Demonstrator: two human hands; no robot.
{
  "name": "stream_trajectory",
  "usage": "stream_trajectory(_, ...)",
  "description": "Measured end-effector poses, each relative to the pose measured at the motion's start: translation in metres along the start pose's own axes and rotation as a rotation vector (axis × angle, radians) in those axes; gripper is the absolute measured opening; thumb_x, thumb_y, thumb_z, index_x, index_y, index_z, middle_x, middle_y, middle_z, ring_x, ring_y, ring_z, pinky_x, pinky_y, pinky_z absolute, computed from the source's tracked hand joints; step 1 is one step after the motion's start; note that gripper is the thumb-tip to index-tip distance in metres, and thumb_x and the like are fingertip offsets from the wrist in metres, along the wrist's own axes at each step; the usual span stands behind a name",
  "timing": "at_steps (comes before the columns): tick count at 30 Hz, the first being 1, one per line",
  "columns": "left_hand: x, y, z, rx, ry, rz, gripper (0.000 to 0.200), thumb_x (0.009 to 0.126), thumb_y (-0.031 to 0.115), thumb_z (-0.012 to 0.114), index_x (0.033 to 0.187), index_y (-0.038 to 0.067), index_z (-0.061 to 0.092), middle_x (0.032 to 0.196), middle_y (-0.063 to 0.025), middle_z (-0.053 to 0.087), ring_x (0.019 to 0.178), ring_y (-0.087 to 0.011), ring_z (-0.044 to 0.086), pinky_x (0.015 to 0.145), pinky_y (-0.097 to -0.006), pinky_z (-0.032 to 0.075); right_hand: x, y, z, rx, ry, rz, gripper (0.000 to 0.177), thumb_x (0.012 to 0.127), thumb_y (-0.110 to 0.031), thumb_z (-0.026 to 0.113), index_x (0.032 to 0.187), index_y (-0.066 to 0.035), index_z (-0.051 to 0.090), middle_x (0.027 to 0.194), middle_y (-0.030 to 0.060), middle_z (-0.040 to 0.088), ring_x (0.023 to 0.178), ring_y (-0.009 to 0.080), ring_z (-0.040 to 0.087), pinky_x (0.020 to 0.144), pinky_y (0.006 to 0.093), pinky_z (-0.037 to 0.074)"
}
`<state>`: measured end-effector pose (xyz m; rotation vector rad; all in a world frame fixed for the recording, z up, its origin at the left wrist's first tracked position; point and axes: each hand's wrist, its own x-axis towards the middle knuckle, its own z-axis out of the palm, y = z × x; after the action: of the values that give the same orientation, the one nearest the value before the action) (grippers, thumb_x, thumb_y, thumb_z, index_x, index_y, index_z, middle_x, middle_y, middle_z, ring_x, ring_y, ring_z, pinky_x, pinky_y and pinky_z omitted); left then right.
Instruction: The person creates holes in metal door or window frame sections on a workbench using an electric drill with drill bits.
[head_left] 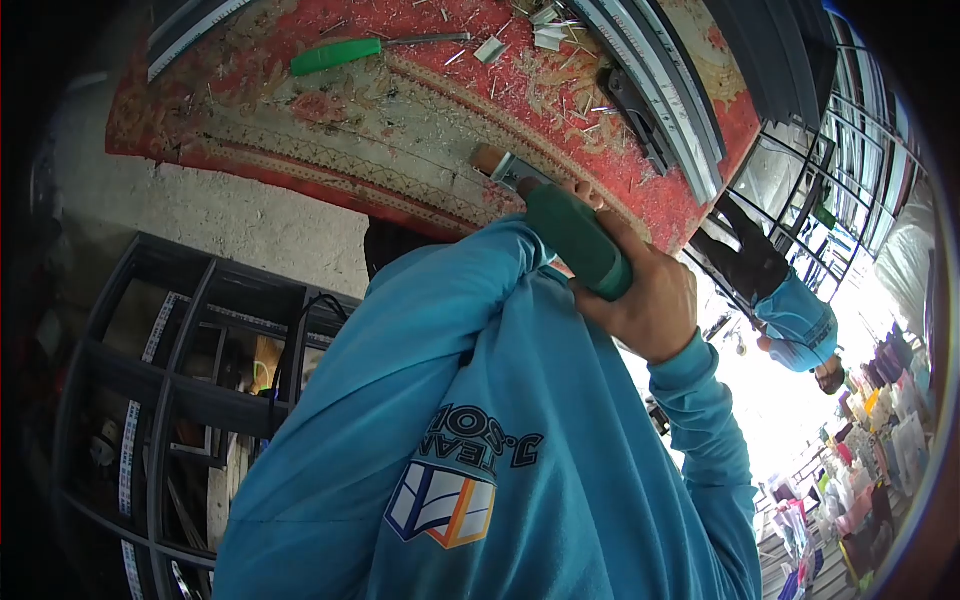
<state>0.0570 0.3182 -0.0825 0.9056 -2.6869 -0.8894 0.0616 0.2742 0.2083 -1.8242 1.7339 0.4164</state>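
My right hand (652, 300) is wrapped around the dark green body of a power tool (578, 240), held over the near edge of the cloth-covered table. At the tool's front end is a short silvery metal piece (513, 172). My left hand (487, 158) is mostly hidden behind the tool and sleeve; a fingertip shows pressed at the end of the metal piece. Further out on the table lies a screwdriver (338, 56) with a green handle. Small metal offcuts (490, 50) and shavings are scattered around it.
A patterned red cloth (300, 110) covers the table. Long curved-looking metal profiles (660, 90) lie at its right, by a black tool (632, 115). A dark rack (165, 390) stands at left. A co-worker in blue (797, 315) is at right, near metal frames.
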Motion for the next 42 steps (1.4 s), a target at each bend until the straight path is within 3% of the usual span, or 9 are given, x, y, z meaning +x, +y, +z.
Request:
stream_trajectory(2,0.009,0.002,0.001,-0.022,0.004,-0.009,0.05,0.087,0.044,0.07,0.129,0.018,0.068,0.127,-0.0046,0.065,0.122,-0.028,0.056,0.094,-0.0478,0.05,-0.001,-0.001,-0.004,0.023,-0.024,0.013,0.07,0.072,-0.035,0.084,0.135,-0.012,0.063,0.089,0.0201,0.076,0.082,0.0391,0.075,0.076,0.0485,0.059)
stream_trajectory(4,0.022,0.004,0.001,-0.029,0.016,-0.011,0.05,0.087,0.044,0.07,0.129,0.018,0.068,0.127,-0.0047,0.065,0.122,-0.0281,0.056,0.094,-0.0479,0.05,0.005,0.001,-0.008,0.188,0.025,0.057,0.066,0.074,-0.025,0.085,0.132,-0.002,0.065,0.095,0.0191,0.077,0.089,0.0319,0.078,0.082,0.0392,0.06)
stream_trajectory(5,0.026,0.004,0.001,-0.038,0.019,-0.006,0.05,0.087,0.044,0.07,0.129,0.018,0.068,0.127,-0.0047,0.065,0.122,-0.0281,0.056,0.094,-0.048,0.05,0.008,0.009,-0.007,0.296,0.066,0.054,0.064,0.075,-0.028,0.086,0.131,-0.004,0.065,0.093,0.0219,0.076,0.09,0.0367,0.077,0.082,0.0426,0.059)
stream_trajectory(12,0.017,0.014,0.005,-0.087,0.051,-0.003,0.049,0.087,0.043,0.07,0.128,0.017,0.068,0.127,-0.005,0.065,0.122,-0.0284,0.056,0.093,-0.0486,0.05,-0.009,-0.003,-0.01,0.287,0.035,0.158,0.066,0.075,-0.029,0.086,0.131,-0.002,0.064,0.1,0.0204,0.077,0.096,0.0364,0.077,0.085,0.0421,0.059)
stream_trajectory(16,0.023,0.007,0.009,-0.122,0.071,-0.016,0.048,0.087,0.043,0.07,0.128,0.017,0.068,0.126,-0.0052,0.065,0.123,-0.0286,0.056,0.093,-0.0489,0.05,-0.015,0.002,-0.016,0.324,0.086,0.099,0.068,0.075,-0.03,0.085,0.132,-0.002,0.063,0.098,0.0207,0.077,0.095,0.0363,0.077,0.084,0.042,0.059)
stream_trajectory(18,0.025,0.006,0.012,-0.137,0.086,-0.015,0.048,0.087,0.042,0.07,0.127,0.017,0.068,0.126,-0.0053,0.065,0.123,-0.0287,0.056,0.093,-0.049,0.05,-0.015,-0.002,-0.024,0.325,0.063,0.133,0.065,0.075,-0.023,0.083,0.131,0.004,0.063,0.103,0.0189,0.077,0.095,0.0265,0.076,0.09,0.0373,0.057)
stream_trajectory(25,0.032,0.008,0.015,-0.195,0.115,-0.031,0.047,0.087,0.042,0.07,0.126,0.017,0.069,0.126,-0.0056,0.066,0.123,-0.029,0.056,0.092,-0.0496,0.05,-0.006,-0.002,-0.019,0.319,0.051,0.16,0.065,0.075,-0.022,0.083,0.131,0.003,0.063,0.103,0.0192,0.077,0.095,0.0272,0.077,0.089,0.0375,0.057)
stream_trajectory(27,0.028,0.011,0.016,-0.215,0.118,-0.038,0.046,0.087,0.042,0.07,0.126,0.017,0.069,0.126,-0.0057,0.066,0.123,-0.0291,0.056,0.092,-0.0497,0.05,-0.005,0.002,-0.016,0.298,0.084,0.103,0.067,0.075,-0.029,0.086,0.131,-0.001,0.064,0.098,0.0211,0.077,0.092,0.0351,0.078,0.083,0.041,0.06)
stream_trajectory(42,0.026,0.016,0.025,-0.358,0.15,-0.059,0.044,0.087,0.04,0.07,0.124,0.016,0.07,0.126,-0.0063,0.066,0.124,-0.0298,0.056,0.09,-0.0509,0.051,-0.001,-0.003,-0.012,0.235,0.091,0.077,0.066,0.076,-0.03,0.085,0.131,-0.002,0.064,0.098,0.0211,0.077,0.091,0.0371,0.077,0.082,0.0431,0.061)
